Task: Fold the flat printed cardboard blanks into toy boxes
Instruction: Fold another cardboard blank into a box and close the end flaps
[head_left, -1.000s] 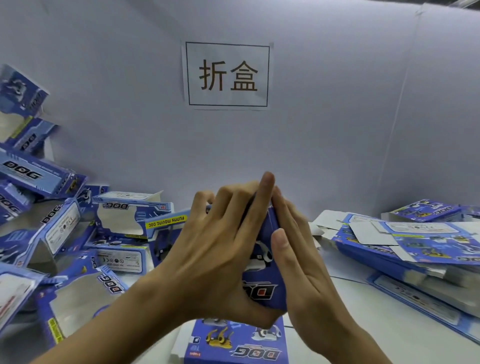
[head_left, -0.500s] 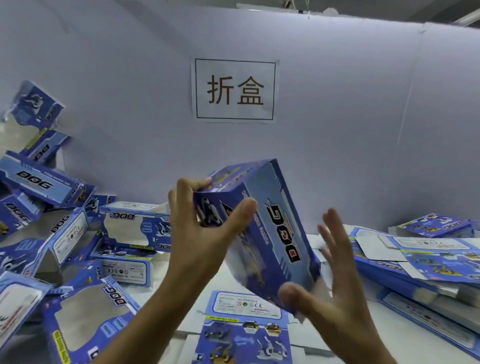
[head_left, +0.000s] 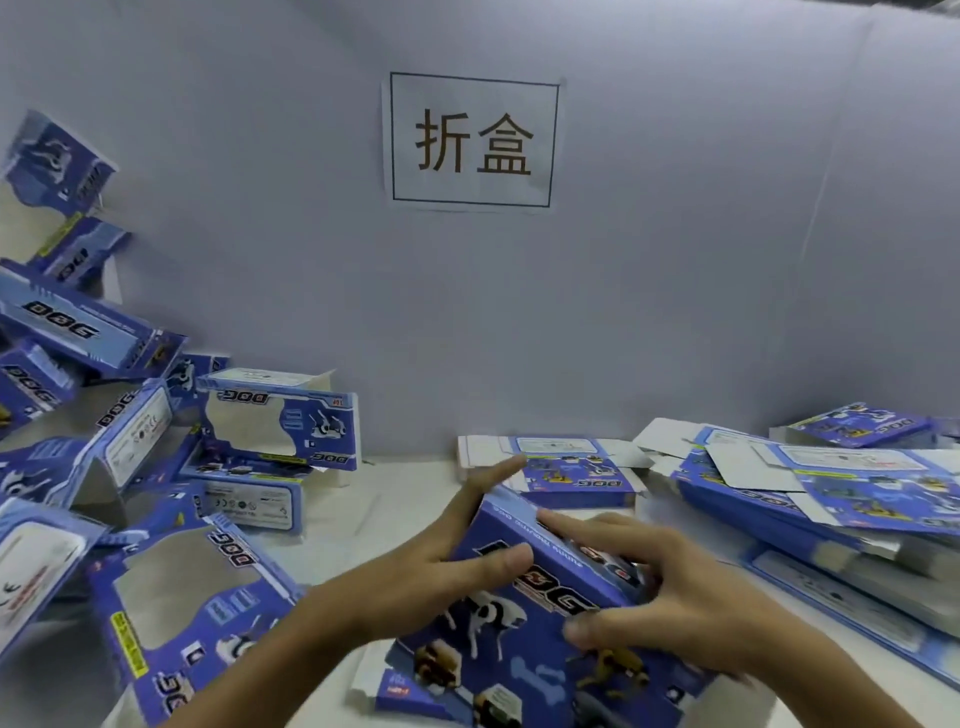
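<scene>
1. Both hands hold one blue box (head_left: 524, 618) low in the middle of the frame. Left hand (head_left: 441, 566) grips its left side, thumb on top, fingers behind. Right hand (head_left: 670, 597) grips the right side, fingers spread on top.
2. I think the box is being shaped or shut now. To do it well, press the sides square and tuck each flap flat.
3. Flat blanks (head_left: 571, 470) wait in the middle and at the right. Folded boxes (head_left: 280, 431) pile up at the left.
4. The box's bottom end is cut off by the frame, and its flaps are hidden, so I cannot tell if it is closed.
</scene>
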